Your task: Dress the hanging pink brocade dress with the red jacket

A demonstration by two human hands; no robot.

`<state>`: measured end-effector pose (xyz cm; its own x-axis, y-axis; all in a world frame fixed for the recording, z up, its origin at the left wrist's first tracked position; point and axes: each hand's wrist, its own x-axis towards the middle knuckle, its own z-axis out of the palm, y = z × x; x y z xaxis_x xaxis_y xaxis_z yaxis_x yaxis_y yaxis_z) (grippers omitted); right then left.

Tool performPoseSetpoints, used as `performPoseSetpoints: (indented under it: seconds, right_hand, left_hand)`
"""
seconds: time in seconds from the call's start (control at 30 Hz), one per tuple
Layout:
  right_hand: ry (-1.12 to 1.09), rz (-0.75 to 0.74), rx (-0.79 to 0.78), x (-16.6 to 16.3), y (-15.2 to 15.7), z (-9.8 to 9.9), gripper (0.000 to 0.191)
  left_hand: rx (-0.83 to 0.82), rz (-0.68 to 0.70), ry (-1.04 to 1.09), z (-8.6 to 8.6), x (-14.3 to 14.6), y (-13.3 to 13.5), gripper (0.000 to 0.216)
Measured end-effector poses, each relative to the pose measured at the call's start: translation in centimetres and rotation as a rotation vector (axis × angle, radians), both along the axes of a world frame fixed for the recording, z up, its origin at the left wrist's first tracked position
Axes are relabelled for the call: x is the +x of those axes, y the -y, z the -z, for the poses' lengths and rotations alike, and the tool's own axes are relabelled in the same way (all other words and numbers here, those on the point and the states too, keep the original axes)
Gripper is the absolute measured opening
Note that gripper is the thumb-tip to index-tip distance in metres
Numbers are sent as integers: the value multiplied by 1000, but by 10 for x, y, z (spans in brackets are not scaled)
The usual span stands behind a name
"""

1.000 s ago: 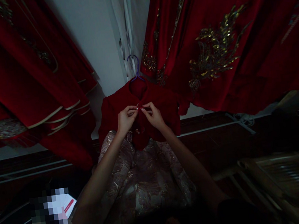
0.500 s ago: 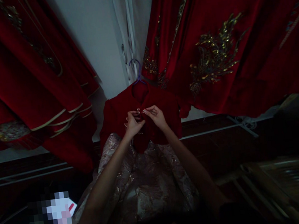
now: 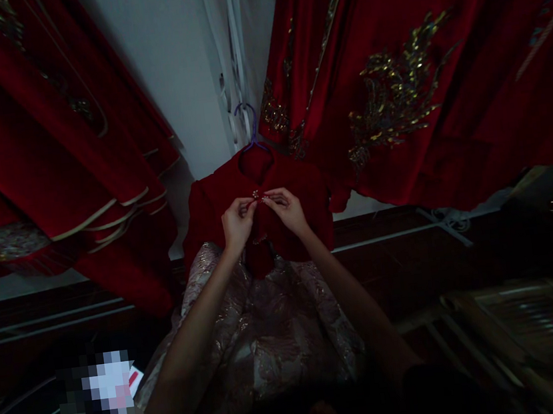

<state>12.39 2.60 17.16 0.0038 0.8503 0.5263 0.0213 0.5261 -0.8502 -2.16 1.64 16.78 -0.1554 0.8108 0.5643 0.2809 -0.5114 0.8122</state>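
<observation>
A short red jacket hangs on a purple hanger in front of me. At its front opening, below the neckline, my left hand is closed, thumb and forefinger pinching the cloth edge. My right hand pinches the facing edge close beside it, its fingertips almost touching those of the left. A small shiny flower-shaped button shows just above the fingertips. What exactly lies between the fingers is partly hidden. Pale, glossy patterned fabric spreads below the jacket, under my forearms.
Red garments with gold trim hang on the left, and a red garment with gold sequin embroidery hangs on the right. White straps run down the pale wall. A slatted wooden chair stands lower right; a blurred-out bright item is lower left.
My left hand has turned, from fingers curled beside the button to a pinch at the front edge. Both hands' fingertips are nearer each other. The view has shifted slightly.
</observation>
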Motion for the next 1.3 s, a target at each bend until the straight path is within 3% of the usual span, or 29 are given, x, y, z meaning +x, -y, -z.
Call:
performPoseSetpoints:
  seconds: [0.17,0.33,0.5,0.6,0.77,0.97,1.3]
  right_hand:
    - [-18,-75,-31,5,3,-3,30]
    - [-15,-58,10,1,1,-5,29]
    - [-2,-60,18,-1,-1,-5,28]
    - [27,-72,34,1,-1,-5,27]
    - [92,-97,67,0,0,-8,26]
    - [102,-3,82,0,2,-10,26]
    - [104,14,49,0,-4,-5,25]
  left_hand:
    - [51,0,64,-6,-7,4,17]
    - [32,96,84,-4,-5,3,20]
    - [-101,238,13,-5,-10,-7,21]
    - [-229,381,10,-14,-19,-13,27]
    - [-381,581,-175,-29,-28,-17,27]
    - [-288,564,-321,-33,-23,-16,22]
    - [-404,633,-81,-29,-26,-2,33]
